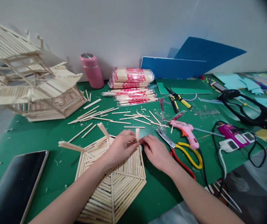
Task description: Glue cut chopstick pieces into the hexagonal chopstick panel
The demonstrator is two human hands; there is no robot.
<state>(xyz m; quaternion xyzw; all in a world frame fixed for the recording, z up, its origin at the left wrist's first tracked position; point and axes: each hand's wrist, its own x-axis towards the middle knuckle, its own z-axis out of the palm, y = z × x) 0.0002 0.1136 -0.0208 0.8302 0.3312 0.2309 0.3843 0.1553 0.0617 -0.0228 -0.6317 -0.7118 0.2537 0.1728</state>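
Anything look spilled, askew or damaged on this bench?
Loose sticks and crumbs lie scattered behind the slatted panel, untidy. Its two left posts look tilted, though lens distortion may exaggerate that.

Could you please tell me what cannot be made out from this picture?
All in the head view:
Foot of the post: hidden by fingers of the left hand.
Right hand's exact fingertip contact: hidden by its own fingers.
Base: partly covered by the left forearm, cut off by the bottom edge.
Phone: corner cut off at lower left.
Stick model: cut off by the left edge.
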